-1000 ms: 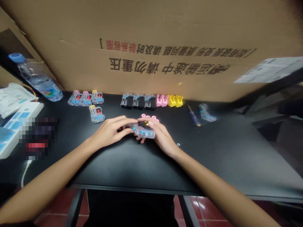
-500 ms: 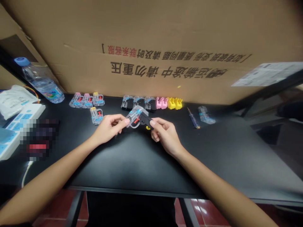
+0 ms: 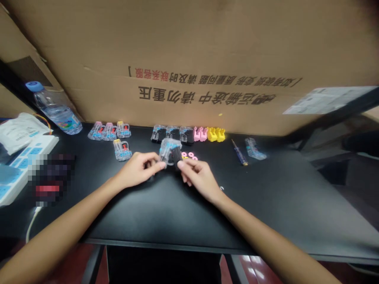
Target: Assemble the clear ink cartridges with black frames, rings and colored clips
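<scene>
Between my two hands is a small clear plastic toy water gun [image 3: 167, 150] with blue parts inside and a black handle piece [image 3: 177, 154]. My left hand [image 3: 142, 167] pinches the clear body at its lower left. The thumb and fingers of my right hand [image 3: 197, 173] are closed on the black piece, which lies against the clear body; whether it is joined there I cannot tell. Small pink rings [image 3: 191, 154] and a bit of yellow lie just behind my right fingers, partly covered. Further back stand several clear gun bodies with black pieces [image 3: 172, 134].
Pink pieces [image 3: 200, 134] and yellow pieces [image 3: 216, 134] line up before the cardboard [image 3: 207, 51]. Finished-looking clear toy guns [image 3: 110, 131] sit left. A screwdriver [image 3: 239, 153] and a clear gun shell [image 3: 254, 149] lie right. A water bottle [image 3: 60, 112] and power strip [image 3: 28, 167] stand far left.
Both hands have come closer together, and the toy gun has turned more upright. Its red trigger no longer shows. Pink rings behind my right hand have come into sight.
</scene>
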Motion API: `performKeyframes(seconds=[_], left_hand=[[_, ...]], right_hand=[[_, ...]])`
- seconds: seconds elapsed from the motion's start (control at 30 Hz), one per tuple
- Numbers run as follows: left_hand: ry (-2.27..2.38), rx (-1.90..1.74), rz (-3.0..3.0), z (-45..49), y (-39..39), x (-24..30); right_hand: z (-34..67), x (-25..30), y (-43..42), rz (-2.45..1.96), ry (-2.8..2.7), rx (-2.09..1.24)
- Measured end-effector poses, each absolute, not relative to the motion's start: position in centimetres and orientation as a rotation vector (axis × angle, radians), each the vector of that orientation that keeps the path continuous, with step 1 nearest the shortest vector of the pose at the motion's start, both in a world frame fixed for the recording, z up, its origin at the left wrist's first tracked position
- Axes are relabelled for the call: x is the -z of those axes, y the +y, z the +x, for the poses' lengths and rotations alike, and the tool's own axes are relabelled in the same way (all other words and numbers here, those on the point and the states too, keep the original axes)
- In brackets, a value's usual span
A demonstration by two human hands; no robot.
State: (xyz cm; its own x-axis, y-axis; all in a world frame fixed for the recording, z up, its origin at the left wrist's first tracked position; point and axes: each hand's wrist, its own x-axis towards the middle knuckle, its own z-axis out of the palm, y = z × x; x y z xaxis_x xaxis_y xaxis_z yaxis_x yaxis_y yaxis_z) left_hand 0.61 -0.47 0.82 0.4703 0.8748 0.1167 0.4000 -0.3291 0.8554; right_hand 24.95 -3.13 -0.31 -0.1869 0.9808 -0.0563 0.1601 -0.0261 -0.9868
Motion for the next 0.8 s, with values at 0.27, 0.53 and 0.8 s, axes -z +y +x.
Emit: performKeyframes(seconds=[0.27,0.53,0.8], left_hand=[[1.171,-0.718,2.019,0.4,-0.6,-1.5],[1.885,-0.822,2.377,-3.4,1.9,-2.3],[1.917,-0.663,2.537,-4.3,2.9,-0.6]], right_hand=[[24.4,0.4,-3.7,-1.228,-1.548,-1.428],[24.8,0.7,-3.6,-1.227,-1.536,-1.383],[24.6,0.7,-3.8,-1.192,-1.621,-1.376]])
